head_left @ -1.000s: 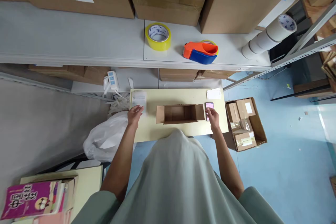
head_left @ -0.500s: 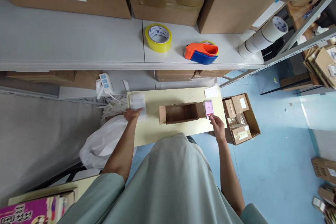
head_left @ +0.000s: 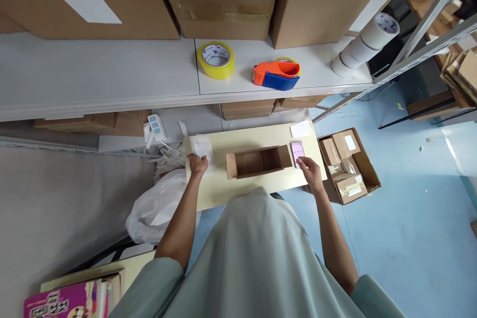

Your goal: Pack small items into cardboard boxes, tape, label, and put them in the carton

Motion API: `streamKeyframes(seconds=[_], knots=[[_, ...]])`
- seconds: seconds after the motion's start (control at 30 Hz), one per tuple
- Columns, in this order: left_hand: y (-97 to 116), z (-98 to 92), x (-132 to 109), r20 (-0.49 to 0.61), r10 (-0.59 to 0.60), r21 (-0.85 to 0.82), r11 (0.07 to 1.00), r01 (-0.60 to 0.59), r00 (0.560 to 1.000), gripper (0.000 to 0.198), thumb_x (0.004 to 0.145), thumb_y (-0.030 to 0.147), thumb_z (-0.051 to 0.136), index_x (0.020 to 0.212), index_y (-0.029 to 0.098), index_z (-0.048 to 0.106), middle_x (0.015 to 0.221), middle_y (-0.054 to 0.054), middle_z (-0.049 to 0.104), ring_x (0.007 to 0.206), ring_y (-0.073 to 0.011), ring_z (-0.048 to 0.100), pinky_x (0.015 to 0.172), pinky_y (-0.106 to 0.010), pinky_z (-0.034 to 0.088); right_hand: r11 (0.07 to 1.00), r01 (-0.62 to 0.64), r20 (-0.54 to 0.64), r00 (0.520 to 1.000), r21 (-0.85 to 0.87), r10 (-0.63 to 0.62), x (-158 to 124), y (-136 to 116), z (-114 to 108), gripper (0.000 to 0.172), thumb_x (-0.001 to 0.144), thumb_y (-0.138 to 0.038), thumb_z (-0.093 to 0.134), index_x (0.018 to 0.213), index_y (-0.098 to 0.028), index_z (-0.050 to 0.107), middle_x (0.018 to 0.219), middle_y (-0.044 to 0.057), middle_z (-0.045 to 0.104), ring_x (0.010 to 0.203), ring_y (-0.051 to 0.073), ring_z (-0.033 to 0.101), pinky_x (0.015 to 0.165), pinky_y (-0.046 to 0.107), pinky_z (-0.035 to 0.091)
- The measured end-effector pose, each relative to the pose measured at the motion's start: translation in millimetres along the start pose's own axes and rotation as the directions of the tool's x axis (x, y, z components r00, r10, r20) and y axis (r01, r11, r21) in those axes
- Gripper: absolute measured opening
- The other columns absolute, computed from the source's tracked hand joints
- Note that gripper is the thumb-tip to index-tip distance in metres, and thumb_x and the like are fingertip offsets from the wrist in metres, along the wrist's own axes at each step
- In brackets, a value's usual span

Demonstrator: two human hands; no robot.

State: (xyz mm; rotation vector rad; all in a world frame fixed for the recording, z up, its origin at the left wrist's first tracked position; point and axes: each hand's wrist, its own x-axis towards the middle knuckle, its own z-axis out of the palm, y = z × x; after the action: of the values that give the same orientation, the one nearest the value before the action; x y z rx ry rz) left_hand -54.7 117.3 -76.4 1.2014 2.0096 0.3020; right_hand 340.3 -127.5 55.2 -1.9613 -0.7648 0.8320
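Observation:
A white sheet or thin packet (head_left: 202, 145) with faint print lies at the left end of the pale yellow table (head_left: 223, 196). My left hand (head_left: 197, 165) is over its lower left part, fingers curled closed on it. At the table's right side a phone (head_left: 297, 149) with a lit pink screen lies flat. My right hand (head_left: 312, 174) has its fingers drawn together, the fingertips touching the phone's lower right part. Between my hands stands an open brown cardboard box (head_left: 231, 166); its inside looks bare. A white card (head_left: 300, 129) rests behind the phone.
On the grey shelf (head_left: 149, 69) ahead are yellow tape (head_left: 216, 62), an orange and blue tape dispenser (head_left: 276, 75) and stacked white rolls (head_left: 363, 44). A carton of small boxes (head_left: 368, 166) stands right. A white plastic bag (head_left: 158, 206) and power strip (head_left: 157, 128) are left.
My left hand has moved slightly right, further over the white sheet, its fingers more curled. The phone's screen shows different content. My right hand stays at the phone; the view has shifted a little.

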Motion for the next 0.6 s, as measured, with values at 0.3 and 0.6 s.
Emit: streamKeyframes(seconds=[0.3, 0.6], knots=[[45, -72.8, -60, -0.062, 0.463, -0.095, 0.879, -0.467, 0.884, 0.052, 0.091, 0.038, 0.071, 0.133, 0.019, 0.046, 0.137, -0.018, 0.063, 0.135, -0.0377, 0.062, 0.117, -0.047, 0.049, 0.998, 0.059, 0.117, 0.991, -0.013, -0.057, 41, 13, 21, 0.049, 0.089, -0.066, 0.074, 0.110, -0.022, 0.074, 0.116, 0.015, 0.079, 0.107, 0.033, 0.076, 0.090, 0.048, 0.063], [122, -77.1, -154, 0.237, 0.715, 0.131, 0.647, -0.751, 0.657, 0.043, 0.098, 0.036, 0.061, 0.136, 0.019, 0.052, 0.133, -0.015, 0.063, 0.132, -0.0354, 0.061, 0.116, -0.046, 0.048, 0.988, 0.156, 0.219, 0.963, 0.020, -0.157, 52, 39, 35, 0.031, 0.093, -0.048, 0.065, 0.110, -0.024, 0.073, 0.123, 0.013, 0.072, 0.098, 0.027, 0.076, 0.084, 0.043, 0.066]])
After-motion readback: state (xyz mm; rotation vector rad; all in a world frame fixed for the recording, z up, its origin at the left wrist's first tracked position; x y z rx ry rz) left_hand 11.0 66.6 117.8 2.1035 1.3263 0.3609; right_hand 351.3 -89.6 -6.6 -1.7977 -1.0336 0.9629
